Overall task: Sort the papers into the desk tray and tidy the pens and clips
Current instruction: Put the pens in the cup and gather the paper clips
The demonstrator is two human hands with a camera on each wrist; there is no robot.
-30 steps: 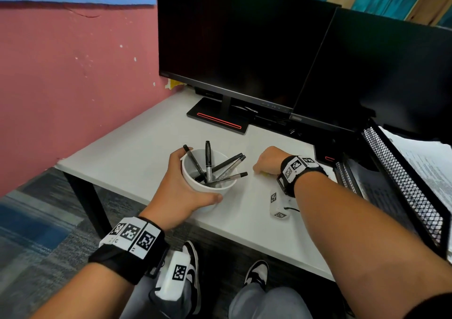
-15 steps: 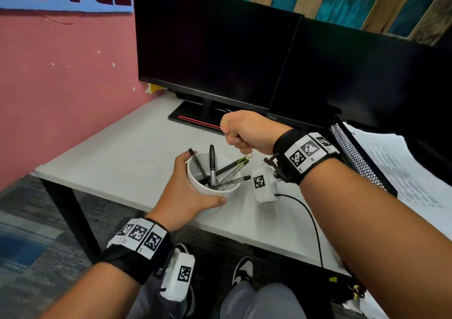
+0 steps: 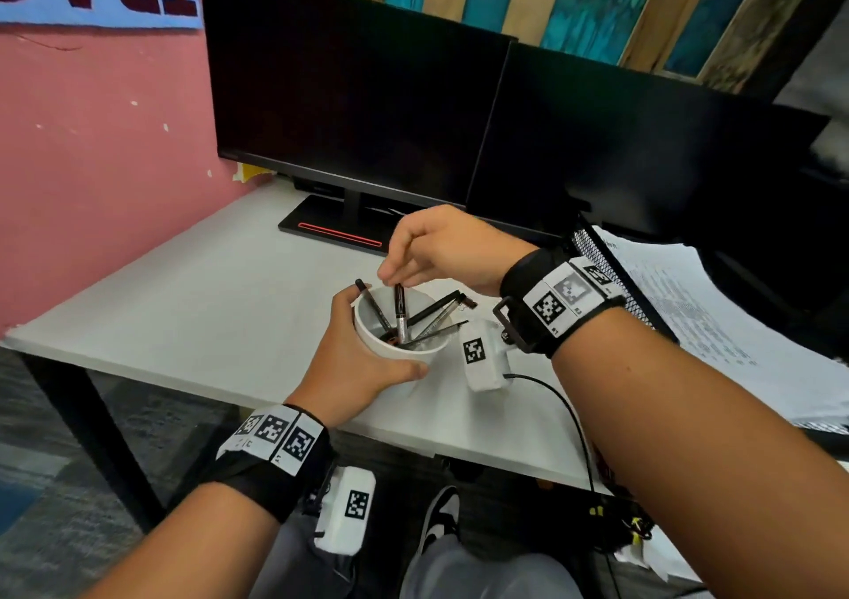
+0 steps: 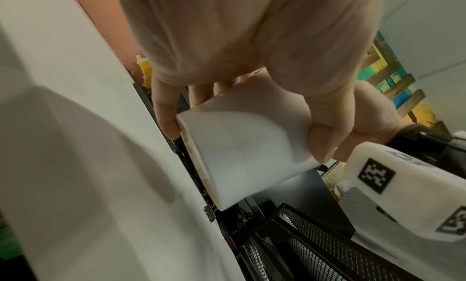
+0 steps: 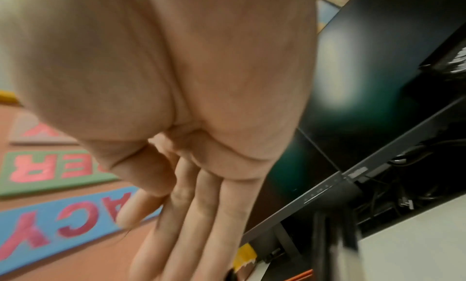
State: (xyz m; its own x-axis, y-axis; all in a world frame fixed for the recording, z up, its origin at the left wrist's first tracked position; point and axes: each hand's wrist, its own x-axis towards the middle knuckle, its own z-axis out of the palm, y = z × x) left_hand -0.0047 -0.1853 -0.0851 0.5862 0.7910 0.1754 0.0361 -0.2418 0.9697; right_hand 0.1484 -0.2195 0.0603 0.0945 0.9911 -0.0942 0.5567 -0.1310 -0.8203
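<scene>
Fingers of my left hand (image 3: 353, 364) wrap the round white plastic cup (image 3: 399, 329), thumb (image 4: 320, 143) on the near wall, the others (image 4: 165, 114) round the far wall, so that hand is clamped on the cup. The cup is tilted and, seen from the left wrist, lifted clear of the white desk top (image 3: 193, 304). Several black pens (image 3: 434, 311) lean inside the cup, most fanning toward its right rim, one (image 3: 371, 306) against its left rim by my fingertips.

My right hand (image 3: 441, 244) hangs just above the cup's mouth. Its fingers (image 5: 201, 215) lie straight and close together, the thumb beside them, holding nothing; their tips sit right over the top of an upright black-and-silver pen (image 3: 400, 311) standing in the cup. I cannot tell whether they touch that pen.

Right of the cup stands a black wire-mesh desk tray (image 3: 597, 253) with printed white papers (image 3: 707, 318) lying in it. Behind the cup are two dark monitors (image 3: 358, 106), and a small black binder clip (image 4: 210, 213) lies on the desk beyond the cup, near the tray.
</scene>
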